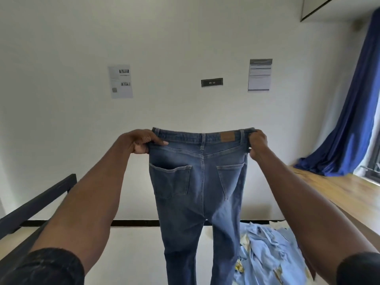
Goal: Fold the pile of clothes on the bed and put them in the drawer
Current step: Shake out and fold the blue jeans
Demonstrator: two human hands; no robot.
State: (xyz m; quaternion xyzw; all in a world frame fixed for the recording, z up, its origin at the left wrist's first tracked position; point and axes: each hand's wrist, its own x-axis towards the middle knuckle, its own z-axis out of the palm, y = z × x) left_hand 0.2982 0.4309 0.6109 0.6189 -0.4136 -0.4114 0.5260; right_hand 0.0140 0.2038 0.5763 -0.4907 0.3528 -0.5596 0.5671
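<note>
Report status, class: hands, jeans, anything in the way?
Left hand and right hand each grip the waistband. Jeans held up, unfolded, legs hanging. Light blue clothes heaped on bed, right of the jeans.

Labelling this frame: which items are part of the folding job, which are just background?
Job:
jeans, held up by the waistband
left hand and right hand, gripping it
light blue clothes heaped on the bed

Background:
blue curtain
wall papers
black plaque
wooden ledge

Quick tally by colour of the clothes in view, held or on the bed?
Dark blue: 1, the jeans, held up by left hand and right hand.
Light blue: 1 crumpled garment on the bed.
Total: 2
</note>
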